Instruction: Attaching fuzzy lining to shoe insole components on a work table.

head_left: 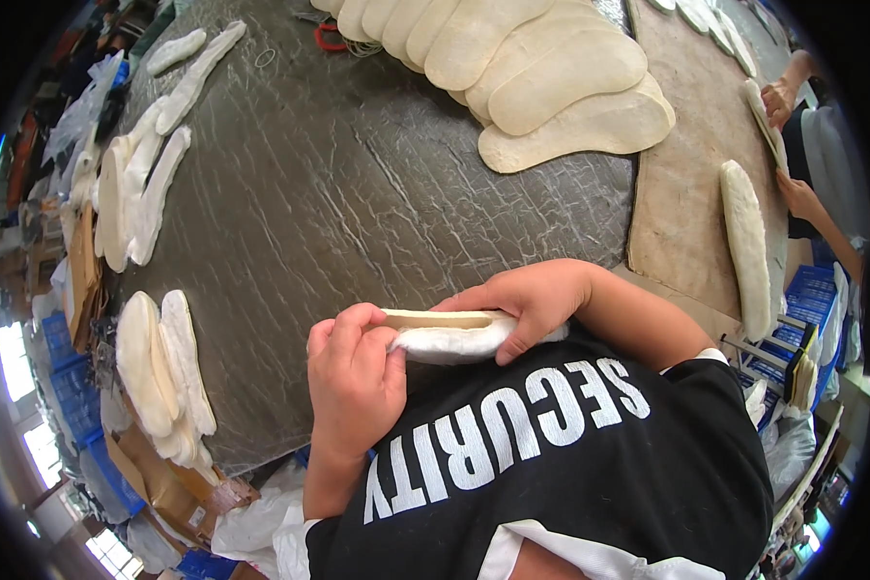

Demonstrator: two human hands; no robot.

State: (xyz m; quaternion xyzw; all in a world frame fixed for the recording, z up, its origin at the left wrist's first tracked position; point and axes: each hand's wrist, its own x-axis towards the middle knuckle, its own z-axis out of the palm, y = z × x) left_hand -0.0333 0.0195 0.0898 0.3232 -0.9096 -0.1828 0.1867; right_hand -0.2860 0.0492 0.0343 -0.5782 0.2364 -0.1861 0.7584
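Note:
Just in front of my chest, both hands hold a fleece insole point(445, 345), with white pile on the near side and a cream layer along the upper edge. A narrow gap shows between the cream layer and the pile. My left hand point(356, 372) pinches its left end between thumb and fingers. Around the right part closes my right hand point(536, 302), thumb on the near side and fingers over the far side. Farther off on the dark, wrinkled table covering point(358, 213) lies a fanned pile of cream insoles point(575, 135).
Red-handled scissors point(330, 39) lie by the fanned pile. White fleece insoles point(147, 362) sit in groups along the left edge. On the right, a brown board point(681, 203) carries a single fleece insole point(746, 242). Beyond it, a co-worker's hands point(783, 101) hold another insole.

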